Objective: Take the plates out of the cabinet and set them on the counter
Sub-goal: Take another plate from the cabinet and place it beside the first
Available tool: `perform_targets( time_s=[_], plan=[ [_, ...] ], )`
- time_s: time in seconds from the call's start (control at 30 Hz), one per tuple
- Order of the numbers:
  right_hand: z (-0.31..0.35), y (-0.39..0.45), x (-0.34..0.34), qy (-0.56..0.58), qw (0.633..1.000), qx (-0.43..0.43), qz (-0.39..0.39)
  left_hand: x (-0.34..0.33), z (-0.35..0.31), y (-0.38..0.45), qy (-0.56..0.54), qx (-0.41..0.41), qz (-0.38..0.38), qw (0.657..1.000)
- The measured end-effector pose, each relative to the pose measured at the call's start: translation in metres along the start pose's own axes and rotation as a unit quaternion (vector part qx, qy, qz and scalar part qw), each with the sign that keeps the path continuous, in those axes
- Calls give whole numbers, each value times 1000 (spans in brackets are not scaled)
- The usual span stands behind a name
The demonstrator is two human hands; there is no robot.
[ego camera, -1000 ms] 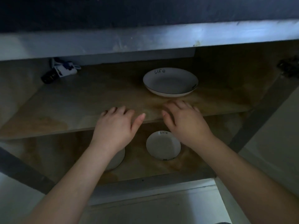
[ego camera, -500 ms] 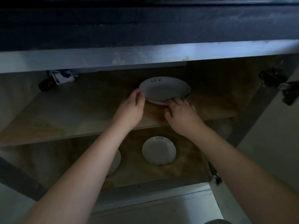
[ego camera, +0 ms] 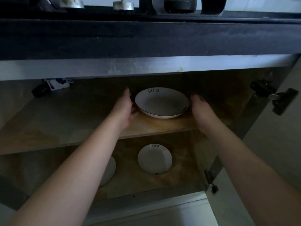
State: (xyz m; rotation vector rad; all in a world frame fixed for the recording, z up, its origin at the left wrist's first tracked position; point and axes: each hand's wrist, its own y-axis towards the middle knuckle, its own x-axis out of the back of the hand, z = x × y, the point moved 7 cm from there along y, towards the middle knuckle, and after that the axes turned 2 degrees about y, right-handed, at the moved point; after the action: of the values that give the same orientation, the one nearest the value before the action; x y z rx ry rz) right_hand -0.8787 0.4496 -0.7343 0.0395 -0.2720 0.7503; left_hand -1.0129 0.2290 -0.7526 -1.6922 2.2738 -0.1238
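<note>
A large white plate (ego camera: 161,101) with "life" written on its far rim rests on the cabinet's upper shelf (ego camera: 65,121). My left hand (ego camera: 125,106) is against its left rim, fingers curled at the edge. My right hand (ego camera: 200,108) presses against its right rim, fingertips lost in the dark. A small white plate (ego camera: 154,159) lies on the lower shelf. Another white plate (ego camera: 110,168) to its left is mostly hidden behind my left forearm. The dark counter (ego camera: 146,38) runs above the cabinet opening.
A small dark object with a white label (ego camera: 50,86) lies at the back left of the upper shelf. Door hinges (ego camera: 275,97) jut from the open right-hand door. Pots and dark cookware (ego camera: 179,4) stand on the counter's far side.
Both hands reached deeper onto the upper shelf, moving from the plate's front rim to its left and right sides. The view tilted up, so the counter top shows.
</note>
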Motion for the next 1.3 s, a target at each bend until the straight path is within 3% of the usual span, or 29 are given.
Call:
perform_targets(
  time_s=[0.07,0.2,0.43,0.9,1.3],
  plan=[
    [0,6,-6,13,999,-21,30,-3,1,1,-38,21,7,999],
    [3,11,-8,163,983,-69,55,-7,0,-2,-87,57,23,994],
    [-5,3,-7,238,957,-158,57,15,-3,-11,-48,101,14,994],
    [4,-81,-8,288,926,-140,199,66,-5,-86,-41,63,68,995],
    [-36,-135,-13,219,934,-115,258,117,38,-138,6,9,67,998]
  ],
)
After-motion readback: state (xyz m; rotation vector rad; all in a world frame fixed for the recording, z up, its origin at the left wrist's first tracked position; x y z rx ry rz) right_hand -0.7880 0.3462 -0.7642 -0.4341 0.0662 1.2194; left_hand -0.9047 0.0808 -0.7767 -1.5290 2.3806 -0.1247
